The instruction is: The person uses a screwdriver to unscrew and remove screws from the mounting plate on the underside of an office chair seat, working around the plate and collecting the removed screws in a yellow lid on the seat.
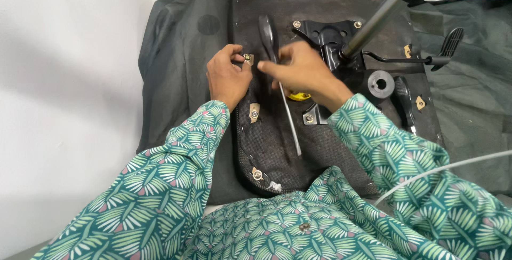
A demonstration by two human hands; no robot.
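1. The left hand [228,76] curls at 9 o'clock of the seat underside [277,148], its fingertips pinched narrow on a small bolt [247,57] at a metal tab.
2. The right hand [301,70] reaches leftward at center, loosely gripping a black-handled screwdriver [277,73] whose shaft points toward 6 o'clock.
3. A second screwdriver [404,100] lies at 3 o'clock.

Seat underside [320,132]: black fabric. Metal plate [325,36], far centre: black, with silver bolts. Screwdriver [277,62]: black handle, silver shaft. Second screwdriver [404,97], right: black handle. Small brackets [254,112] along the left edge: tan, possibly brass. Item [298,96] beneath the right hand: yellow. Sleeves [176,185], near: dark green with a light green leaf pattern and pink accents. Wall [64,78], left: white.
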